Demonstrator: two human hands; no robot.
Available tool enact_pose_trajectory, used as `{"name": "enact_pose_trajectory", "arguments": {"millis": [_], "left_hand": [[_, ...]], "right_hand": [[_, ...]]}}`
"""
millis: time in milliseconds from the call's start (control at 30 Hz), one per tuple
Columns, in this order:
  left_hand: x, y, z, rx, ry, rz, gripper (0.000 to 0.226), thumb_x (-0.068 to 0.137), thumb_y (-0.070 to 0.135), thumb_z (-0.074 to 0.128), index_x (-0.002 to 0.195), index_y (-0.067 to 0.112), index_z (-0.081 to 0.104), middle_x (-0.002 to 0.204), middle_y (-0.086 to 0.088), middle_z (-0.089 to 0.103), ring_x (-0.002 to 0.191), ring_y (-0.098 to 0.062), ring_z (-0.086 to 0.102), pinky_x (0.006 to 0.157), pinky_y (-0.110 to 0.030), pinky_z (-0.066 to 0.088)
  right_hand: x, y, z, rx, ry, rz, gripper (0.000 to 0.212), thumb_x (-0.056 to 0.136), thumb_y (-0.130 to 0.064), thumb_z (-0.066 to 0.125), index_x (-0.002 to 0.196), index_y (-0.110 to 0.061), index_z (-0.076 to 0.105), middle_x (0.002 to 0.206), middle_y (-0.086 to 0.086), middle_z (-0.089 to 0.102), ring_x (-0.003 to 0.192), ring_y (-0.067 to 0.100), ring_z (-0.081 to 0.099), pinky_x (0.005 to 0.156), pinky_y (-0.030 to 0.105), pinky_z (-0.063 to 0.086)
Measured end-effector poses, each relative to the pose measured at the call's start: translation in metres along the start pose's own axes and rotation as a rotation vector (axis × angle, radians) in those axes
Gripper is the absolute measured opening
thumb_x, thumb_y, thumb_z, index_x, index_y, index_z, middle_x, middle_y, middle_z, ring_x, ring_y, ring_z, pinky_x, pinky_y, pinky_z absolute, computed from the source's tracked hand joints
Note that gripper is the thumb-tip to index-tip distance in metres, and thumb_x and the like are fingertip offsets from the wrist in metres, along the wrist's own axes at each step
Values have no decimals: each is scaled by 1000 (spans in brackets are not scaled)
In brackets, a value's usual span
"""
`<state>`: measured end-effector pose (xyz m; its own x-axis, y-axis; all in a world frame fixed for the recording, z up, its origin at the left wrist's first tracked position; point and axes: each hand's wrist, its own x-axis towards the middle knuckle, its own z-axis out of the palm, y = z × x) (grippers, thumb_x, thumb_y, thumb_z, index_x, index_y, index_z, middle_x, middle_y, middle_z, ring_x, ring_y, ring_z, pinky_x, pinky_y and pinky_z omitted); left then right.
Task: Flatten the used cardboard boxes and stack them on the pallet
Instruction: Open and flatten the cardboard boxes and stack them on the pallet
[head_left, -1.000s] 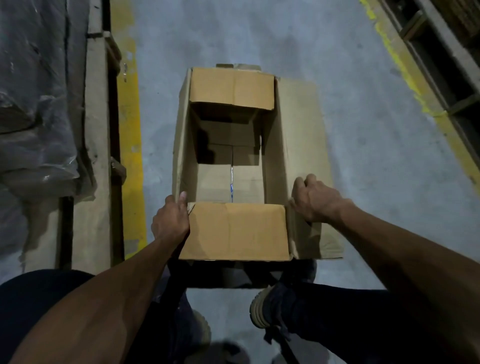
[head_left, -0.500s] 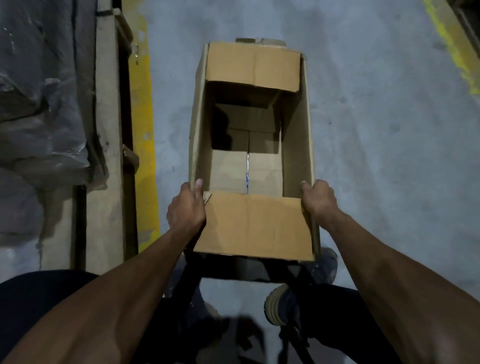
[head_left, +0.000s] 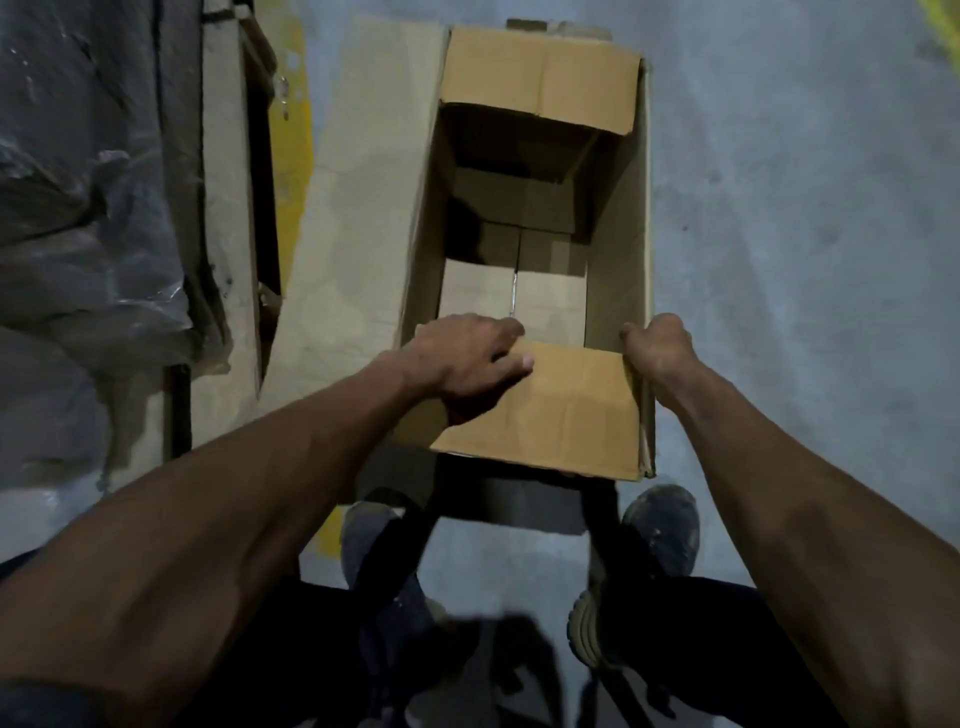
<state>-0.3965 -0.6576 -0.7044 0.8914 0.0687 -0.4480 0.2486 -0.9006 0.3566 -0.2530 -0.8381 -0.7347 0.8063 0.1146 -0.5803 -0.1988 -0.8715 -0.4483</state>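
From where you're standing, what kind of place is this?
Probably a warehouse or loading area. The grey concrete floor carries a painted yellow line, goods wrapped in clear plastic film sit on the left, and both hands hold an open brown cardboard box on the floor.

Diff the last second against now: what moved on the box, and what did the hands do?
The left hand shifted from the box's left near corner onto the near flap, fingers over its inner edge. The left side flap, upright before, now lies folded outward. The right hand stays gripping the right wall at the near corner. The cardboard box is still erect, far flap still folded inward.
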Motion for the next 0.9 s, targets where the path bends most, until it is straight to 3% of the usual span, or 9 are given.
{"name": "enact_pose_trajectory", "arguments": {"millis": [67,200,367,467,533,600,700,833,900], "left_hand": [[7,8,-15,-71,-92,-22,30,97,49,55,100,19,57,97,-4,64,85,-18,57,72,-34,47],[-4,15,-44,-137,-79,82,27,91,38,70,71,26,56,72,5,59,66,-10,57,62,-29,45],[-43,31,-73,-131,-180,228,24,95,38,62,92,17,73,76,14,62,68,-2,59,61,-14,41],[-68,43,-72,-280,-322,170,38,100,46,47,73,27,67,65,18,61,61,2,60,57,-9,40],[-77,47,-54,-234,-419,140,49,102,48,42,81,14,70,78,3,69,70,-6,63,65,-21,44],[-78,49,-30,-84,-456,141,45,104,47,43,106,9,69,102,-10,70,92,-22,64,75,-28,43],[-74,47,4,-4,-504,46,60,97,55,52,134,8,50,126,-15,62,113,-32,58,88,-34,46],[-63,46,46,40,-468,-77,58,81,65,68,107,14,54,111,-9,64,101,-29,60,72,-34,43],[-62,51,57,114,-403,-128,53,81,62,70,107,17,55,114,-9,63,104,-29,60,72,-32,38]], "right_hand": [[1,-4,-9,39,-69,17,15,101,-18,51,101,-4,52,95,13,56,88,31,57,72,39,49],[-2,-8,-25,40,-182,38,14,100,-10,53,89,-1,54,81,14,57,66,27,58,53,33,47],[-8,-8,-26,-28,-181,-41,17,103,-18,54,101,-1,50,91,14,57,77,28,58,67,36,52],[-12,-7,-24,-10,-188,-45,19,103,-22,53,106,-3,50,108,19,60,97,37,64,88,50,58],[-14,-7,-23,-32,-169,-55,20,103,-23,52,105,-3,50,109,20,59,97,37,63,90,52,57],[-16,-8,-20,-37,-153,-63,20,103,-23,52,105,-3,49,108,18,58,94,35,61,90,50,57],[-15,-8,-18,-43,-135,-65,21,103,-23,53,103,-3,49,107,18,57,96,36,61,89,48,57],[-11,-6,-15,-77,-111,-62,20,102,-23,54,101,-3,49,105,18,57,94,35,60,80,44,57],[-10,-6,-13,-97,-104,-69,19,103,-22,53,101,-3,49,103,16,56,91,33,58,72,39,50]]}}
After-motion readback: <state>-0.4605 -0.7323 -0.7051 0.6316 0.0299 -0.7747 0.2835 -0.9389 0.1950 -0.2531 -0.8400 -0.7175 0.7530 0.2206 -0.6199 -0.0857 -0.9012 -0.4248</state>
